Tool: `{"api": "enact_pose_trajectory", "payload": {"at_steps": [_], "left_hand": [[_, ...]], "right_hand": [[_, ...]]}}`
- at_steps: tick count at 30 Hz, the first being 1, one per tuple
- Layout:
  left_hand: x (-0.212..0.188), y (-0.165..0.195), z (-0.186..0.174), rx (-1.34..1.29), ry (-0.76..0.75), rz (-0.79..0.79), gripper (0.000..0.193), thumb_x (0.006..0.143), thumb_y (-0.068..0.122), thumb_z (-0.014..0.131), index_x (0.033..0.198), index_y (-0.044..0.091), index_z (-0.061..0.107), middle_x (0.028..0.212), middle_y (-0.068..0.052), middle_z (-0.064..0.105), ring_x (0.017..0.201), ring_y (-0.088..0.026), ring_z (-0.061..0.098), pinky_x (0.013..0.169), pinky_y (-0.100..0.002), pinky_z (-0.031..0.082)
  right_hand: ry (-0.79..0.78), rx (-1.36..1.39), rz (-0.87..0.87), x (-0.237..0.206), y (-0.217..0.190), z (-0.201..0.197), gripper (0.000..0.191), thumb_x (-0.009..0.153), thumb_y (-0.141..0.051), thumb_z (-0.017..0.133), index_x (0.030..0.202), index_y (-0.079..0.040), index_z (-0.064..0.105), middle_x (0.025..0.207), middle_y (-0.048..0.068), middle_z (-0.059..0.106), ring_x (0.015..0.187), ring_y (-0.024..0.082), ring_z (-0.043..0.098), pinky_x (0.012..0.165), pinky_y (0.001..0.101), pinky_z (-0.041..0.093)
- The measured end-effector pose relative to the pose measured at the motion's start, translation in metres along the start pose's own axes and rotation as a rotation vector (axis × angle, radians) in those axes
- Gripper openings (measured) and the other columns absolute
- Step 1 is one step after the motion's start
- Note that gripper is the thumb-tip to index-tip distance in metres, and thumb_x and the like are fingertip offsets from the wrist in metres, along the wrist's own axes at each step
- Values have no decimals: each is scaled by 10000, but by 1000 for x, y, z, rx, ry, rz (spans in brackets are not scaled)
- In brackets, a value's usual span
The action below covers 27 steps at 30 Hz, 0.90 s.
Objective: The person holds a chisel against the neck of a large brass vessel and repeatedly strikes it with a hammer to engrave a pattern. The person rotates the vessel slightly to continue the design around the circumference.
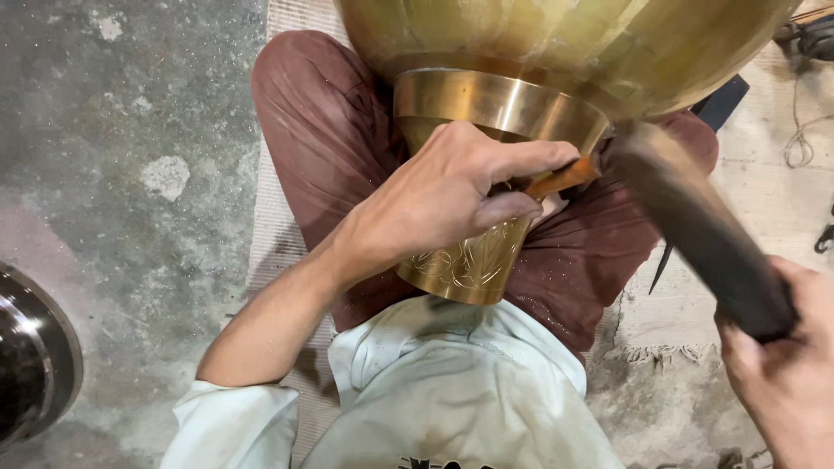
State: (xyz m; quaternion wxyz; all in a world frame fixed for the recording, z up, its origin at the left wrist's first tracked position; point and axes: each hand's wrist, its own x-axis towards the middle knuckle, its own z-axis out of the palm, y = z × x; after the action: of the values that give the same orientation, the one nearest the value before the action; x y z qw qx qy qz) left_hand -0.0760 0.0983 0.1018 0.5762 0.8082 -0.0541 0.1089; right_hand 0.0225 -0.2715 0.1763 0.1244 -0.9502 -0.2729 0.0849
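Left hand (443, 195): grip closed round a thin orange-brown chisel (563, 178), thumb on top, fingers curled under. Prob. held that way so the tool stays pinned at a fixed angle to the metal.

Chisel: pokes out right of the left grip, tip end toward the blurred mallet head; the working tip itself is hidden, can't tell exactly where it meets the brass.

Right hand (782, 373): grip closed on the lower end of a dark mallet (695, 230), fist wrapped round the handle. Mallet runs up and left from that grip toward the chisel end, motion-blurred, so contact or a gap can't be told.

Brass vessel (521, 69): big, polished, lying across the lap w/ its flared neck (473, 260) pointing at the person's body. Sits right under and behind the left grip; engraved pattern shows on the neck band just below that grip. Lap seems to cradle it so it doesn't roll.

Legs: crossed, maroon trousers (321, 139), either side of the neck, acting as a brace.

Shirt (452, 382): pale, below both grips, nearest the camera.

Mat (678, 304): woven, fringed edge, under the person, right of and under the mallet grip.

Floor (130, 130): rough concrete, well left of the left grip.

Dark round metal object (35, 356): far left edge, well apart from both hands.
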Motion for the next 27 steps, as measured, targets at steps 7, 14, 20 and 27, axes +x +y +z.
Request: {"api": "enact_pose_trajectory", "payload": {"at_steps": [7, 14, 20, 27], "left_hand": [[21, -14, 1, -110, -205, 227, 485, 825, 151, 834, 1285, 93, 689, 1222, -94, 748, 864, -196, 792, 806, -326, 628], [33, -16, -7, -25, -363, 398, 504, 833, 160, 833, 1306, 70, 687, 1175, -96, 752, 973, -291, 749, 850, -404, 571], [19, -14, -8, -87, -241, 292, 476, 856, 164, 826, 1299, 66, 680, 1207, -86, 749, 955, -265, 764, 844, -369, 594], [-8, -11, -8, -180, 0, 141, 469, 930, 147, 814, 1360, 58, 650, 1121, -87, 790, 956, -207, 810, 856, -300, 638]], "right_hand": [[81, -126, -57, -6, -22, 7, 368, 849, -31, 751, 1184, 57, 626, 833, 176, 689, 679, 263, 673, 643, 358, 521], [198, 78, -31, -33, -11, 37, 244, 975, -123, 735, 1163, -2, 638, 825, 92, 697, 686, 151, 665, 646, 277, 534], [122, 10, -153, -20, 9, 30, 248, 982, -105, 722, 1198, 4, 670, 787, 93, 698, 611, 142, 651, 655, 283, 550], [-116, 715, -158, 33, 12, 6, 480, 898, -152, 696, 1346, -101, 529, 790, -37, 687, 613, 68, 659, 653, 213, 536]]}}
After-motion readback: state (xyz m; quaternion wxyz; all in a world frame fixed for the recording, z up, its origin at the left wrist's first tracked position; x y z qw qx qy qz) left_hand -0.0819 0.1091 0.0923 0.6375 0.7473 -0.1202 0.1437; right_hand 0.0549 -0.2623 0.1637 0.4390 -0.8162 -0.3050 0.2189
